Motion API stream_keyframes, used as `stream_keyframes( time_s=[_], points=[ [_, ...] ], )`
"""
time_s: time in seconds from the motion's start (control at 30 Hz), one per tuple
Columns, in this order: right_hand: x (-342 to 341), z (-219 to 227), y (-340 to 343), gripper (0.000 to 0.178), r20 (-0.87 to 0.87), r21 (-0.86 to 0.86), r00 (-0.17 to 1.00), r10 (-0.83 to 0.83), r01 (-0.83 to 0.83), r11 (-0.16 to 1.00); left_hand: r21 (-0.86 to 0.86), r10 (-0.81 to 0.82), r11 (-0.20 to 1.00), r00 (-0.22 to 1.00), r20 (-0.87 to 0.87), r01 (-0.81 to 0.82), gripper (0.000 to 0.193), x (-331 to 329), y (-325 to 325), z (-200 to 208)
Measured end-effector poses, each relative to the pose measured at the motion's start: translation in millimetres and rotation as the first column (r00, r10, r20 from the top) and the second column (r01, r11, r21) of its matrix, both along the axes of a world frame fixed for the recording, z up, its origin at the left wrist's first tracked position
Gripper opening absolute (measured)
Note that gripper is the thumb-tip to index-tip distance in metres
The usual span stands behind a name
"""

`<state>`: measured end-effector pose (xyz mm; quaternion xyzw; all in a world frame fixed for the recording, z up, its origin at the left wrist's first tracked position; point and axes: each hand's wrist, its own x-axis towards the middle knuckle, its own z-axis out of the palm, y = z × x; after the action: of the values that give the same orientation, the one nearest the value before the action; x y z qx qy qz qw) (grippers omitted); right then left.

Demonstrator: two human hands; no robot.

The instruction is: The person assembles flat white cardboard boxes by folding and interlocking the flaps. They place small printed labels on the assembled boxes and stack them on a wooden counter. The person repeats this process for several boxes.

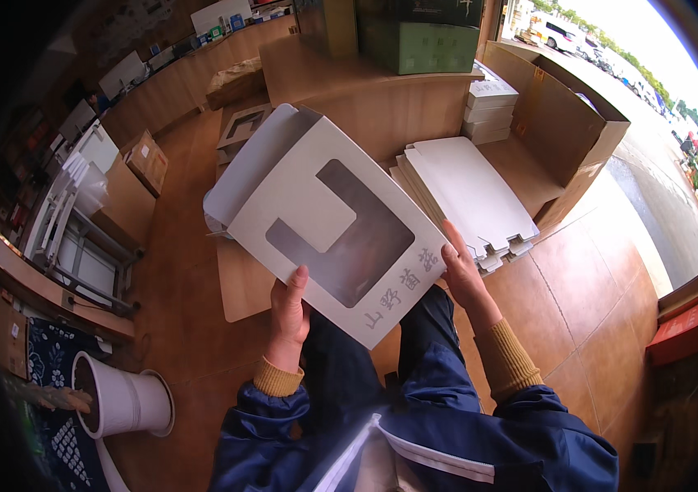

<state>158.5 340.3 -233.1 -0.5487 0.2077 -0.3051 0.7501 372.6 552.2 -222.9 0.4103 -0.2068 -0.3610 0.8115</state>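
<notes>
Above my lap I hold a white cardboard box [279, 209] at a tilt, its printed front facing me. A dark, L-shaped clear window [373, 254] is set into that front. The far end of the box has its flap [263, 156] standing open. My left hand [289, 316] grips the lower left edge, thumb on the front face. On the opposite edge, my right hand [468, 279] holds the box with its thumb near the print; its other fingers are mostly hidden. Just beyond my right hand lies a stack of flat white box blanks [472, 184].
A low wooden table [242, 287] extends under the box. Behind the blanks are stacked white boxes [490, 102] and a large open carton [566, 115]. A green box [439, 47] sits on the wooden counter. At lower left stands a white plant pot [123, 398]; a red box [677, 334] is far right.
</notes>
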Motion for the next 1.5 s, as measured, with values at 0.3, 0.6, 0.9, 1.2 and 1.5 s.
stream_keyframes(
  time_s=[0.3,0.6,0.9,1.2,1.5],
  points=[
    [3,-11,2,0.074,-0.376,-0.158,0.892,0.252,-0.329,0.931,0.169,-0.06,0.985,0.973,0.222,0.022,0.059,9,34,-3],
    [15,-14,11,0.071,-0.137,-0.083,0.965,0.223,-0.236,0.968,0.359,-0.325,0.905,0.914,0.243,0.226,0.049,-13,53,-26],
    [1,-28,21,0.066,-0.263,-0.114,0.961,0.091,-0.125,0.986,0.342,-0.282,0.906,0.958,0.051,0.249,0.062,-23,48,-28],
    [-13,-30,-4,0.091,-0.111,-0.129,0.98,0.165,-0.179,0.975,0.217,-0.088,0.976,0.955,0.284,0.026,0.051,-5,-15,3],
    [-81,-34,5,0.095,0.207,0.324,0.935,-0.286,0.21,0.922,0.015,-0.012,1.0,0.997,0.08,0.011,0.059,-10,-161,49]
  ],
)
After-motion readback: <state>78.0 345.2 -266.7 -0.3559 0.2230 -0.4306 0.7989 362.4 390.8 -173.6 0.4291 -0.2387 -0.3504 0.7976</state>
